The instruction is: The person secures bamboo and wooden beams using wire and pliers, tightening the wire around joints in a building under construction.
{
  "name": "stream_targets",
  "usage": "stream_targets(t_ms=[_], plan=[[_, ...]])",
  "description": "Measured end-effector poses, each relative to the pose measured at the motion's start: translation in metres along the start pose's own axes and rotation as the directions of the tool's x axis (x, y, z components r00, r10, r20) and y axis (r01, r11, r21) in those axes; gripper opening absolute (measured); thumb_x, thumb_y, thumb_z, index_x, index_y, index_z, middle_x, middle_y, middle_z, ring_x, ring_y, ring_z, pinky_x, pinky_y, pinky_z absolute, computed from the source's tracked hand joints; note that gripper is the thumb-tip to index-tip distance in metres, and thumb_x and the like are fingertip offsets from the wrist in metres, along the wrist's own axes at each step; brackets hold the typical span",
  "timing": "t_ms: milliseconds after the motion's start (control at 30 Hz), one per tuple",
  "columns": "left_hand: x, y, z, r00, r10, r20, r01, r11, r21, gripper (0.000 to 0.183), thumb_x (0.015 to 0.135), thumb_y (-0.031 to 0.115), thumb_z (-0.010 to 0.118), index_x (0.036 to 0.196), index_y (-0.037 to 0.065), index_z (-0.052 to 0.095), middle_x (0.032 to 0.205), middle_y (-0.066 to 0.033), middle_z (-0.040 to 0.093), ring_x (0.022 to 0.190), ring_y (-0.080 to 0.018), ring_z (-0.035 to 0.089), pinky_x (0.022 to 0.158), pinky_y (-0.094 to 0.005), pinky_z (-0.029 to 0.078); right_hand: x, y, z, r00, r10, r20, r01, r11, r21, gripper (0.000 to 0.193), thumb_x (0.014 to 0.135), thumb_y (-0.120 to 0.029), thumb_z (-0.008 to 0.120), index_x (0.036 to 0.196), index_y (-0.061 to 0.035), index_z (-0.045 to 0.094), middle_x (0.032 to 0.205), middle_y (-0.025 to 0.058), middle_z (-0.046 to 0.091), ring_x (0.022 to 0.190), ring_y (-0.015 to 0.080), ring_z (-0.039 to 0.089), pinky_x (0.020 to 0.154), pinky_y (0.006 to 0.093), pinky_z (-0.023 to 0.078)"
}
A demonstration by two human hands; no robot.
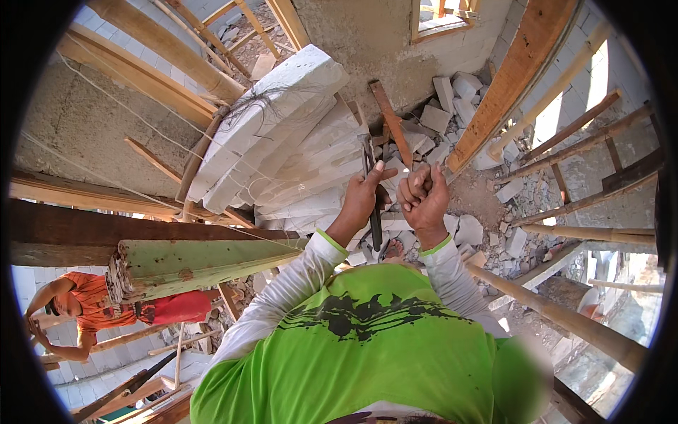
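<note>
My left hand (359,198) is wrapped round a long dark hand tool (376,230) that looks like a pair of pincers. The tool stands lengthwise, its ends showing beyond both sides of my fingers. Close by on the right, my right hand (425,200) is closed, with thumb and fingers pinched together. Whatever it grips is too small to make out. Left of my hands, thin dark tie wire (258,106) lies loose over a stack of pale blocks (282,81). The two hands are apart, in front of my chest.
Broken blocks and rubble (459,106) cover the ground ahead and right. A wooden beam (515,78) slants down on the right, with bamboo poles (558,318) below. A greenish beam (205,265) juts in from the left. Beyond it is another person (106,311) with raised arms.
</note>
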State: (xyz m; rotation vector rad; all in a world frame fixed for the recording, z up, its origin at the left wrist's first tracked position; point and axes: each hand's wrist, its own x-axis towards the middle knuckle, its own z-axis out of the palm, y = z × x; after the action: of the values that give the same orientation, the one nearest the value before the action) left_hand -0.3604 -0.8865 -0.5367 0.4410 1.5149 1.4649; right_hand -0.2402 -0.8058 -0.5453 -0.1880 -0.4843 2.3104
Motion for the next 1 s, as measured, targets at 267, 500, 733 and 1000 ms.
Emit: stream_targets(t_ms=[267,500,733,1000], plan=[[-0.009,0.003,0.002,0.917,-0.16,0.367,0.175,0.985,-0.009,0.042,0.097,0.034,0.056,0.119,-0.002,0.057,0.11,-0.0151,0.069,0.05,-0.0075,0.046,0.046,-0.0231,0.039,-0.121,0.009,-0.017,0.982,0.118,-0.145,-0.172,0.874,-0.455,0.044,0.1,-0.037,0.046,0.09,0.0023,0.062,0.054,-0.0055,0.032,0.046,0.0048,0.03,0.044,0.0233,0.026],[-0.045,-0.028,-0.015,0.899,-0.237,0.369,0.27,0.962,-0.041,0.018,0.094,0.02,0.06,0.105,0.005,0.059,0.085,-0.0077,0.068,0.051,-0.0105,0.049,0.049,-0.0269,0.041,-0.205,0.046,-0.005,0.958,0.134,-0.254,-0.282,0.607,-0.743,0.037,0.1,-0.034,0.051,0.098,0.0,0.065,0.062,-0.0057,0.038,0.055,0.005,0.033,0.053,0.0221,0.03],[-0.081,-0.024,-0.021,0.917,-0.101,0.385,0.182,0.966,-0.182,0.016,0.095,0.018,0.056,0.098,0.002,0.059,0.076,-0.0056,0.064,0.051,-0.0123,0.05,0.046,-0.0285,0.042,-0.29,0.078,0.005,0.867,-0.37,-0.332,-0.066,0.577,-0.814,0.028,0.096,-0.023,0.055,0.108,0.0007,0.065,0.077,0.0005,0.056,0.066,0.0079,0.046,0.066,0.0248,0.041],[-0.129,-0.021,-0.05,0.696,0.094,0.712,-0.054,0.995,-0.079,0.021,0.098,0.023,0.056,0.103,0.003,0.057,0.074,-0.0034,0.057,0.055,-0.0127,0.051,0.05,-0.0285,0.042,-0.33,0.101,0.009,0.946,-0.292,-0.137,-0.003,0.418,-0.908,0.034,0.095,-0.022,0.059,0.121,-0.0003,0.062,0.117,0.0076,0.061,0.111,0.0172,0.055,0.099,0.0333,0.041]])
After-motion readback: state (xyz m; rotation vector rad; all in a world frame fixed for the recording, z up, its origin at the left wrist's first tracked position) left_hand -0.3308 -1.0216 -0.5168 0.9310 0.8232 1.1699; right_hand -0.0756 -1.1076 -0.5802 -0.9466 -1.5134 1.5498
